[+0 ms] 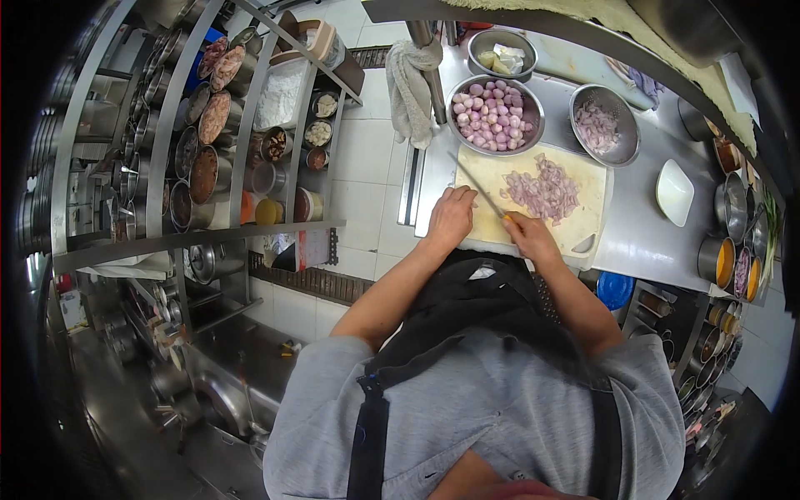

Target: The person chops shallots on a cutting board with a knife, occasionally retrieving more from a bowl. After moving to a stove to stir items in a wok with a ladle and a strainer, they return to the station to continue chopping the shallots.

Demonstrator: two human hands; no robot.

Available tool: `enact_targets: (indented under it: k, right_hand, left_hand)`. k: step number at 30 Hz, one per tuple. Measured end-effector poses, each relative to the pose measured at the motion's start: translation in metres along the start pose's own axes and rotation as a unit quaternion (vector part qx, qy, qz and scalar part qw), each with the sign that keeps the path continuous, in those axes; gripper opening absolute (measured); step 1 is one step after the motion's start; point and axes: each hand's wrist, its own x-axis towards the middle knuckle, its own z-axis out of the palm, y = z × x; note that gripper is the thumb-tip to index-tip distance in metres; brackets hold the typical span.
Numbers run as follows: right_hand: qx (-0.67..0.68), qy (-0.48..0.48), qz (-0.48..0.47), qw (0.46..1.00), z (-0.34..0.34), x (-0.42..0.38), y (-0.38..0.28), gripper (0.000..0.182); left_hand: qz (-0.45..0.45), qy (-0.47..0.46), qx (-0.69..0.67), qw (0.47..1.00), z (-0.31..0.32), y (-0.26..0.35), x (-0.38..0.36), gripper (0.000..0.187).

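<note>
My right hand [535,240] is wrapped round the yellow handle of a knife [478,185], whose blade slants up and left across the cutting board [590,183]. On the board's left side rests my left hand [451,217], fingers curled together close to the blade; whatever they may hold is hidden. Chopped shallots [546,190] lie in a loose pile right of the blade. Just behind the board, a steel bowl [540,133] is full of whole peeled shallots [493,112]. A perforated steel bowl [631,142] at the back right contains more cut shallots [596,125].
Another steel bowl [475,46] holds a wrapped block. A white dish [674,193] sits on the steel counter [637,221] to the right. A towel [410,92] hangs at a post. Food-filled shelves [283,229] stand left. An overhead shelf edge [583,37] crosses the back.
</note>
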Motion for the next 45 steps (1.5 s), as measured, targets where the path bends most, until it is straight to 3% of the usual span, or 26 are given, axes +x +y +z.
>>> enact_targets:
  k: [4, 6, 7, 9, 12, 18, 27, 29, 30, 33, 35, 39, 41, 45]
  right_hand:
    - [-0.042, 0.031, -0.016, 0.999, -0.014, -0.017, 0.005, 0.032]
    - [-0.042, 0.029, -0.016, 0.999, -0.014, -0.023, 0.001, 0.032]
    - [-0.042, 0.023, -0.016, 0.999, -0.012, -0.024, -0.002, 0.031]
    - [-0.041, 0.019, -0.023, 0.999, -0.003, -0.021, 0.002, 0.031]
    - [0.008, 0.036, -0.037, 0.999, 0.008, -0.018, 0.007, 0.036]
    - [0.0, 0.023, -0.035, 0.999, -0.002, -0.019, 0.0, 0.036]
    - [0.0, -0.016, 0.002, 1.0, 0.001, -0.008, 0.0, 0.032]
    - [-0.067, 0.094, -0.169, 0.979, 0.016, 0.011, 0.013, 0.034]
    - [-0.065, 0.092, -0.17, 0.979, 0.018, 0.012, 0.014, 0.034]
    - [-0.04, 0.09, -0.142, 0.985, 0.008, 0.008, 0.0, 0.033]
    - [0.01, -0.011, 0.015, 1.0, -0.008, -0.004, -0.017, 0.035]
    - [0.014, -0.02, 0.012, 1.0, 0.002, 0.003, -0.007, 0.035]
    - [-0.051, 0.101, -0.176, 0.978, 0.017, 0.018, 0.007, 0.035]
    - [-0.024, 0.08, -0.153, 0.985, 0.008, 0.011, 0.001, 0.036]
  left_hand:
    - [0.012, -0.07, 0.009, 0.997, -0.001, -0.001, 0.001, 0.015]
    - [-0.067, -0.091, 0.04, 0.993, -0.002, 0.007, 0.005, 0.014]
    - [-0.063, -0.091, 0.039, 0.993, -0.001, 0.011, 0.008, 0.014]
    - [-0.167, -0.075, -0.008, 0.983, 0.006, 0.017, 0.01, 0.013]
    - [-0.149, -0.036, -0.068, 0.986, 0.015, 0.013, 0.006, 0.011]
    - [-0.064, -0.051, -0.012, 0.997, 0.01, -0.001, 0.01, 0.007]
    - [-0.039, -0.051, -0.051, 0.997, 0.008, -0.008, 0.011, 0.004]
    - [-0.03, -0.046, -0.048, 0.997, 0.009, -0.009, 0.012, 0.003]
    - [-0.02, -0.041, -0.045, 0.998, 0.008, -0.01, 0.012, 0.003]
    - [-0.015, -0.038, -0.057, 0.998, 0.008, -0.01, 0.012, 0.002]
    - [-0.016, -0.033, -0.056, 0.998, 0.008, -0.01, 0.012, 0.002]
    - [-0.013, -0.026, -0.057, 0.998, 0.008, -0.009, 0.011, 0.002]
    - [-0.012, -0.026, -0.059, 0.998, 0.008, -0.009, 0.011, 0.002]
    - [-0.015, -0.038, -0.058, 0.998, 0.009, -0.013, 0.011, 0.002]
